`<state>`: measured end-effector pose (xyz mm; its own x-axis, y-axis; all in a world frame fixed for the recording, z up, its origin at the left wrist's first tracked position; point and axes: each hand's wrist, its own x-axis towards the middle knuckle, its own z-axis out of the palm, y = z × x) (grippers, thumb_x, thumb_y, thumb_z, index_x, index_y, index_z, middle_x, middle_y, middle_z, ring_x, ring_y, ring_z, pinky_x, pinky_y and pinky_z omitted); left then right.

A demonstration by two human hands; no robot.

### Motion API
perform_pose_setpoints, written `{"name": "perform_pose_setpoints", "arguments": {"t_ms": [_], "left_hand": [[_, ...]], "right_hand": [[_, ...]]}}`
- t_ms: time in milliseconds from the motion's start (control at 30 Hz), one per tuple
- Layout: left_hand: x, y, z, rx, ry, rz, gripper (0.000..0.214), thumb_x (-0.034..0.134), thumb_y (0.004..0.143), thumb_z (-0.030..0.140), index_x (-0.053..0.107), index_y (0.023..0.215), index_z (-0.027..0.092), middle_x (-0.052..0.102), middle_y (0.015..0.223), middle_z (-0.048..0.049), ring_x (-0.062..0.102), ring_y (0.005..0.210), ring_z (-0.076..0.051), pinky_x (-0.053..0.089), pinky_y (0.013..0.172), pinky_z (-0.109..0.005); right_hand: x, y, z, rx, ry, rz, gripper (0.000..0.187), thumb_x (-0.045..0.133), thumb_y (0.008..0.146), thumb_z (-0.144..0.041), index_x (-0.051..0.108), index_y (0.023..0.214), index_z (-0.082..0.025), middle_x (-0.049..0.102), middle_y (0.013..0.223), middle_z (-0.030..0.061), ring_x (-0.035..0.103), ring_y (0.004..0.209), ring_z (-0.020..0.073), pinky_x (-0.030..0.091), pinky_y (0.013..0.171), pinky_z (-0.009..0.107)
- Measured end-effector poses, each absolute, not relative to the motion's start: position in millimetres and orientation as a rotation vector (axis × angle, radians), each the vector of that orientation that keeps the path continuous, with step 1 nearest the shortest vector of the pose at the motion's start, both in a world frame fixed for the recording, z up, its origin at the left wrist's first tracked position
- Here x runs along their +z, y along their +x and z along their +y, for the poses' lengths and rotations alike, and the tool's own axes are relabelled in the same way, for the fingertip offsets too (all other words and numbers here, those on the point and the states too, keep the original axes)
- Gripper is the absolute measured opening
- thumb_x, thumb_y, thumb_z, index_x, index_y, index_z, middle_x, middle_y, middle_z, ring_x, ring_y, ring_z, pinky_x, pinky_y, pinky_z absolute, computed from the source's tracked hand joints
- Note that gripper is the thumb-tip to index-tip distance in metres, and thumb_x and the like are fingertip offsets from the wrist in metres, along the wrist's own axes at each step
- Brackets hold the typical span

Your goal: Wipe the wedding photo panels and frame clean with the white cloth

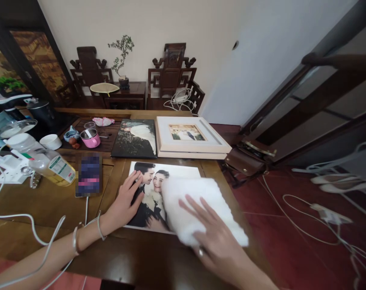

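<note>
A photo panel (151,197) showing a couple lies flat on the wooden table near its right end. My left hand (127,201) rests on the panel's left side with the fingers spread apart. Over the right part of the panel lies a white cloth (198,201). My right hand (213,233) presses on this cloth, its fingers stretched over the top and the thumb at the near edge. The cloth hides the panel's right side and overhangs it. My right hand is slightly blurred.
Behind lie a dark photo panel (134,139) and stacked white-framed pictures (190,155). Leftward are a phone (88,175), an oil bottle (54,165), a pink cup (90,139) and a power strip (15,169). A white cable (34,229) crosses my left forearm. A brown bag (246,163) is beyond the table's right edge.
</note>
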<state>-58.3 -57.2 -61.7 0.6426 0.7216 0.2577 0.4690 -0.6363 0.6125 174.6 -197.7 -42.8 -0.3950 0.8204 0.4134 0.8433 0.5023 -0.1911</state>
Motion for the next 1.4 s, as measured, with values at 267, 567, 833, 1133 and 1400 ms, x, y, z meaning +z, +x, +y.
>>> {"name": "perform_pose_setpoints", "arguments": {"t_ms": [267,567,833,1133,1400], "left_hand": [[-61.4,-57.7,-56.8,0.673,2.362,0.923,0.048,0.039,0.095,0.03,0.029,0.143,0.029,0.026,0.151,-0.006,0.017,0.141,-0.024,0.021,0.113,-0.049],[-60.2,-59.2,-56.8,0.672,2.365,0.906,0.048,0.038,0.096,0.03,0.028,0.143,0.03,0.026,0.151,-0.0059,0.017,0.141,-0.024,0.022,0.112,-0.05],[-62.2,-57.5,-56.8,0.661,2.352,0.936,0.049,0.038,0.096,0.03,0.028,0.143,0.029,0.025,0.151,-0.0053,0.016,0.141,-0.024,0.02,0.113,-0.049],[-60.6,-58.1,-56.3,0.631,2.367,0.931,0.049,0.037,0.096,0.03,0.026,0.144,0.029,0.024,0.152,-0.0045,0.016,0.141,-0.024,0.02,0.113,-0.05],[-62.9,-58.3,-55.5,0.639,2.366,0.921,0.049,0.037,0.096,0.029,0.026,0.144,0.029,0.024,0.152,-0.0054,0.017,0.141,-0.025,0.021,0.112,-0.053]], "right_hand": [[-40.8,171.1,-207.5,-0.019,-1.224,-2.374,0.016,0.049,0.07,-0.014,0.054,0.056,-0.019,0.042,0.142,0.0114,0.029,0.134,0.0327,0.031,0.105,0.058],[-43.8,211.4,-118.5,-0.125,-1.544,-2.252,0.018,0.047,0.082,-0.016,0.065,0.082,-0.015,0.054,0.13,0.0198,0.038,0.129,0.0319,0.035,0.103,0.057],[-40.5,167.6,-206.4,-0.036,-1.305,-2.348,0.015,0.05,0.066,-0.008,0.053,0.055,-0.018,0.04,0.142,0.0156,0.027,0.134,0.0372,0.031,0.103,0.062],[-42.3,196.2,-197.6,-0.02,-1.325,-2.314,0.019,0.045,0.073,-0.012,0.052,0.058,-0.02,0.044,0.14,0.0138,0.031,0.133,0.0319,0.035,0.103,0.059],[-50.3,222.4,-124.8,-0.138,-1.554,-2.209,0.015,0.048,0.081,-0.015,0.063,0.08,-0.016,0.055,0.127,0.02,0.039,0.129,0.0317,0.037,0.102,0.057]]}}
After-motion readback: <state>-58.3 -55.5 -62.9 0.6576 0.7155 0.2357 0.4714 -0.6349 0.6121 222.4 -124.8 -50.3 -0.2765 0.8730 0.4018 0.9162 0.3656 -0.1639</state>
